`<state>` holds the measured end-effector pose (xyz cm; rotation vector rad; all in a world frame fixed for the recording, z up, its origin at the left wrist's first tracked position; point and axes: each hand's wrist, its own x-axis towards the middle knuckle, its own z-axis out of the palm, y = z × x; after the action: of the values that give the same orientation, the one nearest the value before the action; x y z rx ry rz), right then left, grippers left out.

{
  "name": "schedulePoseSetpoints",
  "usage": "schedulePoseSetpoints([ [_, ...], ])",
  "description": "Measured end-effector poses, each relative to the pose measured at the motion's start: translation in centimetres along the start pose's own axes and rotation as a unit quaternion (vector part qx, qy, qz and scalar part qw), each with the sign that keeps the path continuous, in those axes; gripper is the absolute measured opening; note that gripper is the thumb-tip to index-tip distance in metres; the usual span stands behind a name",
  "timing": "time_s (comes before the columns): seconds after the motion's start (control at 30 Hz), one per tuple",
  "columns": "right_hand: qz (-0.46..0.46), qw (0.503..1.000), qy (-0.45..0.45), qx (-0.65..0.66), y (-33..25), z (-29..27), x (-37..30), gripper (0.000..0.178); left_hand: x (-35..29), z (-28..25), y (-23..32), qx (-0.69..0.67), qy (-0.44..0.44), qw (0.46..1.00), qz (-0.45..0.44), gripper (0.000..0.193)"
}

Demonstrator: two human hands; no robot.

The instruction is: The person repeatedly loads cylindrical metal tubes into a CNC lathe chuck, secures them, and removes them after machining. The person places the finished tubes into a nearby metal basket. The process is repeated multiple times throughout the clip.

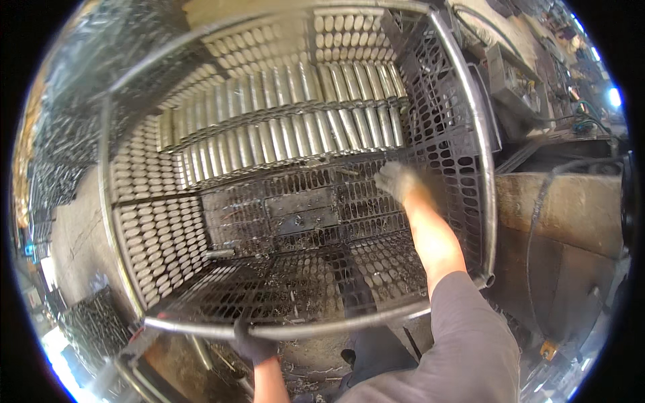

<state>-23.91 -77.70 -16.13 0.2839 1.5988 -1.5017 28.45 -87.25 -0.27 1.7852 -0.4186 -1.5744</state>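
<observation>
A large metal crate (485, 195) with perforated walls and a tubular rim stands before me. Stacked at its far side are several short metal tubes (289, 138), set side by side in layers. My right hand (398, 183), in a light grey glove, reaches down inside the crate near the right end of the stack. Its fingers look apart and hold nothing that I can see, though they are slightly blurred. At the near rim my left hand (254, 342), in a dark glove, has its fingers hooked round the rail. A loose tube (220, 254) lies by the crate's left wall.
Small metal scraps (302, 221) litter the crate's floor. On the left are heaps of metal pieces (94, 326) outside the crate. A grey metal box (514, 80) stands beyond the right wall, and a dark cable (534, 248) hangs at a tan metal panel (578, 208).
</observation>
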Motion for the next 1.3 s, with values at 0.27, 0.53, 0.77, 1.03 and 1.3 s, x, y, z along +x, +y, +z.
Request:
schedulePoseSetpoints([
  [0.27, 0.047, 0.889, 0.14, 0.434, 3.1, -5.2, 21.9, 0.053, -1.1, -1.0, 0.4, 0.091, 0.074, 0.993, -0.002, 0.064],
  [0.53, -0.032, 0.954, 0.292, 0.067, 0.4, -5.5, 23.5, 0.054, -1.6, 2.3, 1.0, 0.104, 0.135, 0.985, 0.041, 0.062],
  [0.77, -0.208, 0.719, 0.257, -0.612, -4.0, -5.7, 10.6, 0.027, -0.8, 1.0, -0.3, 0.102, 0.11, 0.98, 0.132, 0.099],
  [1.03, -0.565, 0.604, -0.316, -0.464, -10.2, 7.6, -27.8, 0.064, -3.0, 1.1, 2.2, 0.099, 0.123, 0.987, 0.04, 0.106],
  [1.3, -0.437, 0.213, -0.744, -0.459, 3.9, 16.0, -64.4, 0.043, -27.8, -27.9, 2.2, 0.371, -0.33, 0.792, 0.354, 0.077],
])
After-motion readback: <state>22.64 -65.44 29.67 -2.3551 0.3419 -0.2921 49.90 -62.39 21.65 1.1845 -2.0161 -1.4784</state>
